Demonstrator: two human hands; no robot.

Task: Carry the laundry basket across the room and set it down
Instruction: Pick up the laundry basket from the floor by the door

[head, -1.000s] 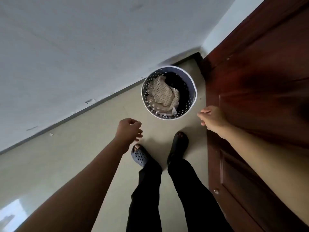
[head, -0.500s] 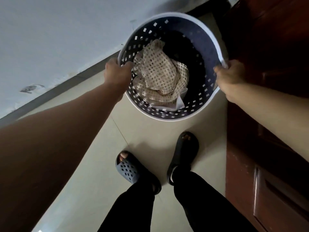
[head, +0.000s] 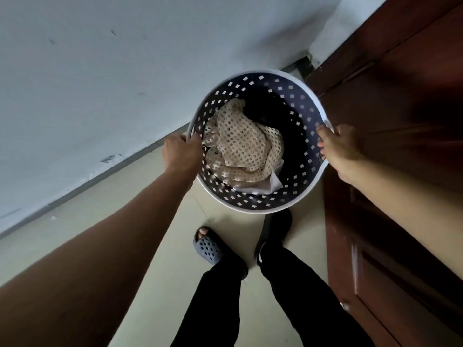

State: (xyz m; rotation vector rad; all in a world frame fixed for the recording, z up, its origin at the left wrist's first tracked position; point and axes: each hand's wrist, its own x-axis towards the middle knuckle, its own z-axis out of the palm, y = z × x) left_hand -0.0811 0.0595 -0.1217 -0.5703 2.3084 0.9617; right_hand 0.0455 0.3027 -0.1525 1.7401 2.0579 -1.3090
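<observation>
A round dark blue laundry basket (head: 295,196) with a white rim and small square holes is held in front of me, above my feet. Inside lie a beige mesh cloth (head: 240,146), a white cloth corner and something dark. My left hand (head: 181,152) grips the rim on the left side. On the right side of the rim, my right hand (head: 337,146) has its fingers curled over the edge.
A pale wall (head: 100,83) with a grey skirting runs along the left. A dark brown wooden door (head: 400,146) stands close on the right. Below are my feet in slippers (head: 208,246) on a cream tiled floor (head: 100,234).
One second ago both hands were empty and the basket stood on the floor in the corner. Both hands have since taken hold of its rim, and it now sits nearer and larger in view.
</observation>
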